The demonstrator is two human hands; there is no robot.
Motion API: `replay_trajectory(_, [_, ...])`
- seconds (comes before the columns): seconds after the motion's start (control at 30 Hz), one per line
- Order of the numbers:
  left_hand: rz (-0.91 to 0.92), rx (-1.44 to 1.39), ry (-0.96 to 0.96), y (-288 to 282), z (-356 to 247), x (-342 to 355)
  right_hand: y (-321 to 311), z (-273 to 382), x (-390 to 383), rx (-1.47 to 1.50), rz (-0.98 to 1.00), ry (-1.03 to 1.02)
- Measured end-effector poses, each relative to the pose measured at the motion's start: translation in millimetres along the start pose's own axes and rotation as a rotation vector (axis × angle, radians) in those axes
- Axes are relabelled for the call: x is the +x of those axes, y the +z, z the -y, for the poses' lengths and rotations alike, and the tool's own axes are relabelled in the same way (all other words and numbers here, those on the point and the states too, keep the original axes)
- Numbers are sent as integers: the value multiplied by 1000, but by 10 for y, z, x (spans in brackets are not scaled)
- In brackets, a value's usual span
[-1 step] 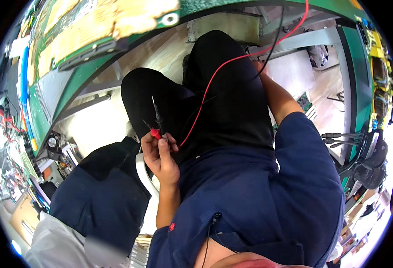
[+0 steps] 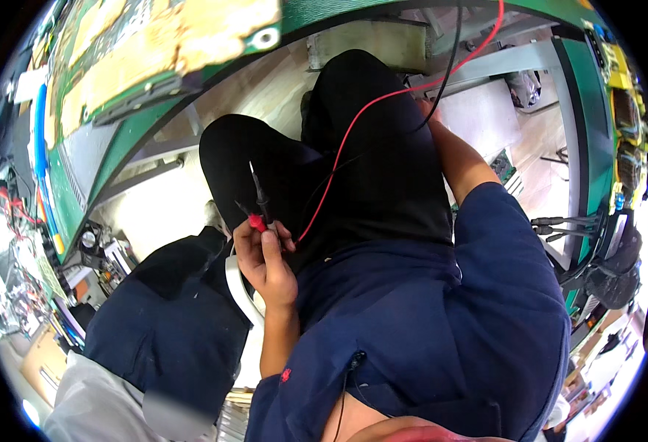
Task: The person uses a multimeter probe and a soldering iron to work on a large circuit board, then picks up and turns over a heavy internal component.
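My left hand (image 2: 268, 261) is closed around a pair of multimeter test probes, held over my lap near the left thigh. The black probe (image 2: 262, 200) points away from me with its thin metal tip bare. Beside it is the red probe (image 2: 256, 221), its dark tip angled a little to the left. A red lead (image 2: 347, 140) curves from this hand across my legs to the table's far edge, and a black lead (image 2: 453, 62) runs near it. My right hand (image 2: 428, 110) rests beside the right knee, mostly hidden by the leg, its fingers not showing.
A large circuit board (image 2: 169, 44) sits on the green-topped table (image 2: 324, 13) at the upper left. A table leg frame (image 2: 576, 147) stands to the right, with black cables (image 2: 567, 225) beside it. Dark clothing (image 2: 169, 317) lies at my left. Boards and parts crowd both sides.
The circuit board appears slightly further left in the picture. Both hands and the probes keep nearly the same pose.
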State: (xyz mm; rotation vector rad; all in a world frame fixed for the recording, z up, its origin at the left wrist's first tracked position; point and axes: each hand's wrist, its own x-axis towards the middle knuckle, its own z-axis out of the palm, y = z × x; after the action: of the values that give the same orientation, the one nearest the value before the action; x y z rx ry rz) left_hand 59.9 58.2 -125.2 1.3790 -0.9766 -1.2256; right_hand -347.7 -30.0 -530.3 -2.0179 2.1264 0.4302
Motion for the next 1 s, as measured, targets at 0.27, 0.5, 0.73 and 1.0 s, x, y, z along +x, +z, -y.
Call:
replay_trajectory(0.27, [-9, -56, 11, -21, -5, 70, -38, 105, -53, 244, 15, -2])
replay_trajectory(0.5, [1, -74, 21, -12, 30, 49, -252, 123, -111, 258, 79, 2])
replay_trajectory(0.73, [58, -52, 44, -34, 17, 35, -364, 79, -82, 242, 131, -10])
replay_trajectory(1.0, [-11, -59, 54, 37, 17, 21, -225, 80, -23, 148, 134, 20])
